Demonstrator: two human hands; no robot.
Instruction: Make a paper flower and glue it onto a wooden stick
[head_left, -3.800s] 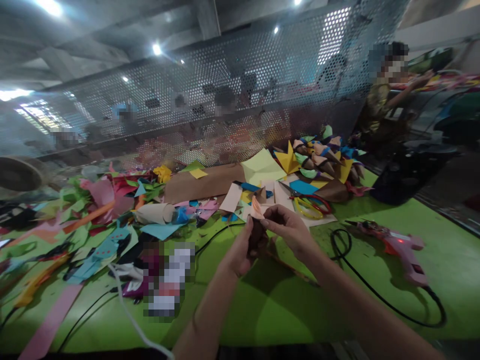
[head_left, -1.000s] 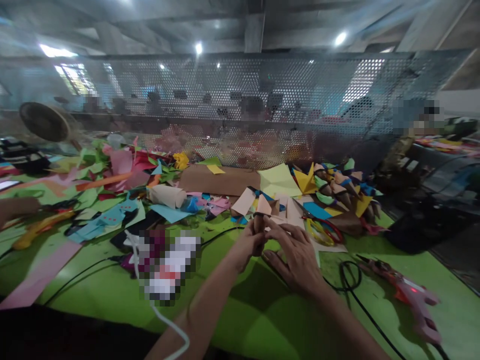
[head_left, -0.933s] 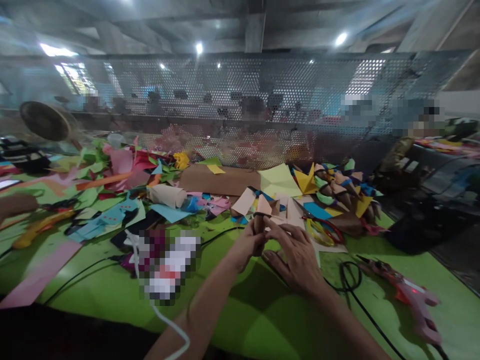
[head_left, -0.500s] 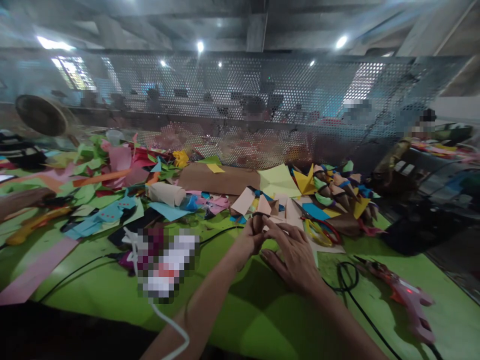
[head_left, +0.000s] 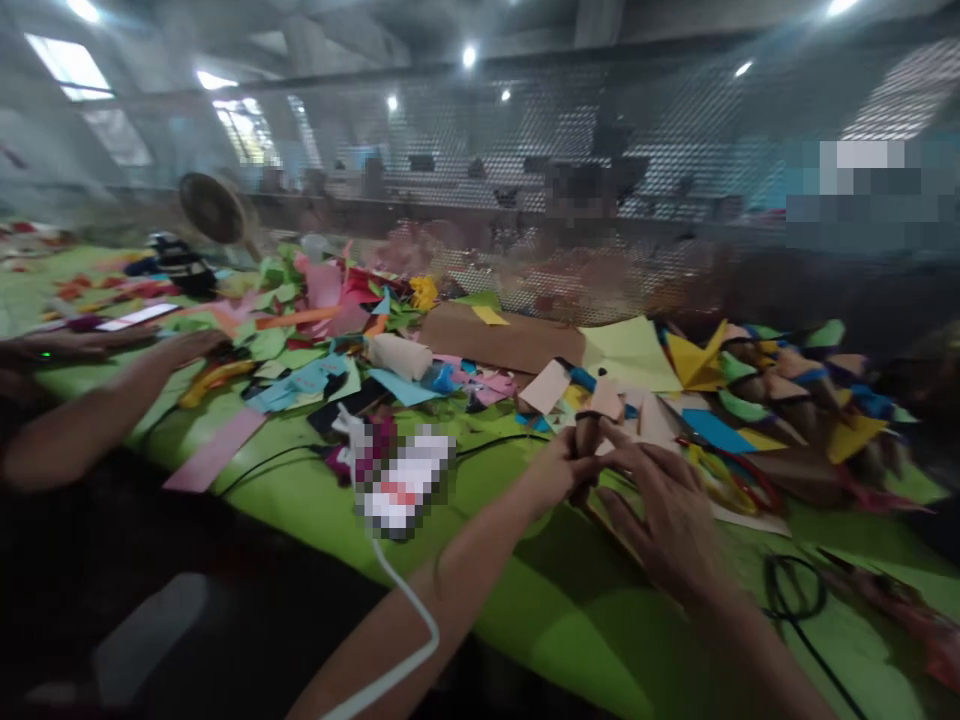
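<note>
Between my hands is a small rolled brown piece [head_left: 588, 432] with a dark upper rim; its lower part is hidden by fingers. My left hand [head_left: 561, 468] is closed around it, thumb and fingers pinching. My right hand [head_left: 666, 505] comes in from the right, its fingertips against the piece and its thumb lower down; blur hides the exact grip. Just beyond my fingers lie cut peach sheets [head_left: 546, 386]. Scissors with yellow and red handles [head_left: 724, 482] lie to the right of my right hand.
On the green table [head_left: 570, 600] are a phone [head_left: 411, 480] with a white cable, a pink glue gun [head_left: 911, 610] and a yellow glue gun [head_left: 217, 381]. Colourful scraps and a brown sheet [head_left: 502, 342] lie behind. Another person's arm [head_left: 97, 410] reaches in at left. A perforated screen [head_left: 525, 200] stands behind.
The view has swung left, so the table things appear further right. More of the other person's arms now shows. My hands keep hold of the brown piece in nearly the same pose.
</note>
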